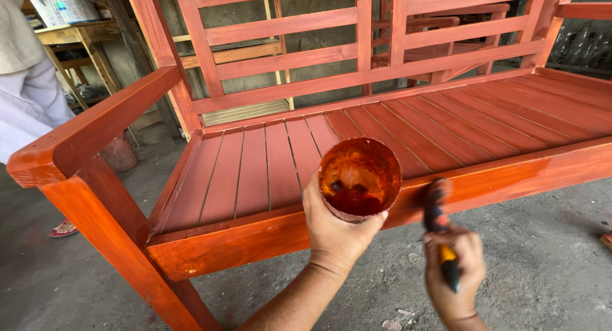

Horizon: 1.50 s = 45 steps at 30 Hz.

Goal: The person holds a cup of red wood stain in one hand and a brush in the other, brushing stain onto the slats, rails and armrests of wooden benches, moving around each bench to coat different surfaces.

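My left hand (336,232) grips a round cup (359,178) from below; its inside is coated with red-brown stain and a little liquid lies at the bottom. My right hand (454,270) is closed on a paintbrush (438,226) with a yellow-and-black handle, its stained head blurred and touching the front rail (255,238) of a slatted wooden bench (268,165). The bench is stained red-orange, and its front rail looks glossy. The cup hovers just in front of the seat slats.
The bench's left armrest (95,127) and leg (121,242) stand close at left. Another person in light clothing (25,95) stands at far left, a sandalled foot (62,229) showing on the grey concrete floor (542,261). A wooden table (76,44) stands behind.
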### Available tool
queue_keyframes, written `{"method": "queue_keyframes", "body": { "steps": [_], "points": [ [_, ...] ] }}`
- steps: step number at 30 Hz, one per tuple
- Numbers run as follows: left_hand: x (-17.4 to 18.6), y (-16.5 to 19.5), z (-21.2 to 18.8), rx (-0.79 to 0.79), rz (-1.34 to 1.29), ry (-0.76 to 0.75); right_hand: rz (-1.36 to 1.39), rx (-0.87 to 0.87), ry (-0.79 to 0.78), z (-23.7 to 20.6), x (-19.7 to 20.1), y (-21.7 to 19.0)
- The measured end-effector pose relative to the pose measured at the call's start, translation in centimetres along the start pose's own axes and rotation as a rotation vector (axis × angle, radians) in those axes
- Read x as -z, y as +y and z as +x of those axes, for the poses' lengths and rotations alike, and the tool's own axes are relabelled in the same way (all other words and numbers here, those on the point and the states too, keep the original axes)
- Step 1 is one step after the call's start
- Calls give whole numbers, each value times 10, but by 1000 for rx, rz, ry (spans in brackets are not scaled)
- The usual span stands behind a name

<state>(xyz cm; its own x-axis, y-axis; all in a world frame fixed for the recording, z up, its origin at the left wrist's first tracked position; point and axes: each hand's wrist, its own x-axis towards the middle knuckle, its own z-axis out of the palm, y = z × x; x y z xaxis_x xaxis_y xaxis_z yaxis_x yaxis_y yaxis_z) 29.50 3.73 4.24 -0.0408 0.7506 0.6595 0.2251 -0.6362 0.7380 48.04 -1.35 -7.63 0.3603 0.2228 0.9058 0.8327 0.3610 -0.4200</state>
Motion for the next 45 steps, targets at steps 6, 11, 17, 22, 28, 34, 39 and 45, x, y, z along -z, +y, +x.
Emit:
{"method": "queue_keyframes", "body": {
  "steps": [6, 11, 17, 22, 28, 34, 39, 45],
  "points": [
    [7, -5, 16, 37, 25, 41, 530, -206, -320, 10, 24, -2],
    [-7, 0, 18, 11, -49, 41, 339, -295, -69, 45, 71, 103],
    [-19, 5, 12, -58, 13, 27, -29, -716, 155, 70, 108, 202],
    [-16, 3, 3, -53, -52, 61, 54, -256, 254, 52, 65, 188],
    [-1, -3, 1, 2, -61, 40, 6, -97, 77, -33, -1, 67],
    [5, -5, 4, -15, -14, 60, 303, -165, -186, -77, -21, -29],
    [11, -6, 9, -44, 47, 61, 571, -226, -334, -67, 0, 10],
    [22, -6, 20, 18, 91, -1, 432, -520, -41, -15, 59, 123]
  ]
}}
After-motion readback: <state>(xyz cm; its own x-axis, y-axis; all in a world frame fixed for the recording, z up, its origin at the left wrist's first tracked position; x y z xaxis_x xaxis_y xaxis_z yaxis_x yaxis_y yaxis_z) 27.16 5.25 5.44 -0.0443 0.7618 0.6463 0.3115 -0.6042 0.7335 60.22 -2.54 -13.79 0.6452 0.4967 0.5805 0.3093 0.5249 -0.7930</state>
